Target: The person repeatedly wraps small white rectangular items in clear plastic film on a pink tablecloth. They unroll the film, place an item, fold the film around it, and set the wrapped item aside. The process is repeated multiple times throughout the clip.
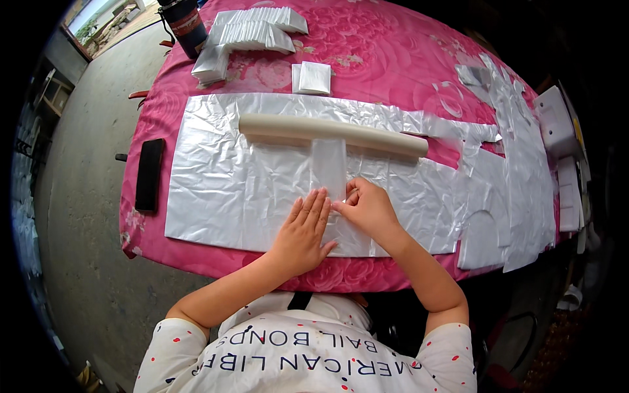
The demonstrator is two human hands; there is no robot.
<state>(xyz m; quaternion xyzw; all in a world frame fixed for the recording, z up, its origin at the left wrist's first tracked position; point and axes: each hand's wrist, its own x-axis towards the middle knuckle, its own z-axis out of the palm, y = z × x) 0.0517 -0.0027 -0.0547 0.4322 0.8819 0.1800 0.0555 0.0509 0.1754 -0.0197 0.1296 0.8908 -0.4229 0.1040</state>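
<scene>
A narrow folded strip of translucent white plastic film (329, 164) lies on a wide silvery-white plastic sheet (209, 177). My left hand (303, 229) rests flat with its fingers stretched out, pressing on the lower part of the strip. Close to its right, my right hand (367, 206) pinches the strip's lower right edge between thumb and fingers. Just beyond the strip, a long beige cardboard tube (334, 133) lies across the sheet, slanting slightly down to the right. Under my left palm, the end of the strip is hidden.
Stacks of folded white plastic (252, 36) and a small folded square (314, 78) lie at the back of the pink tablecloth (373, 46). A black phone (150, 175) is at left, a dark tumbler (185, 27) at far left. Loose plastic pieces (517, 177) and white containers (555, 121) are at right.
</scene>
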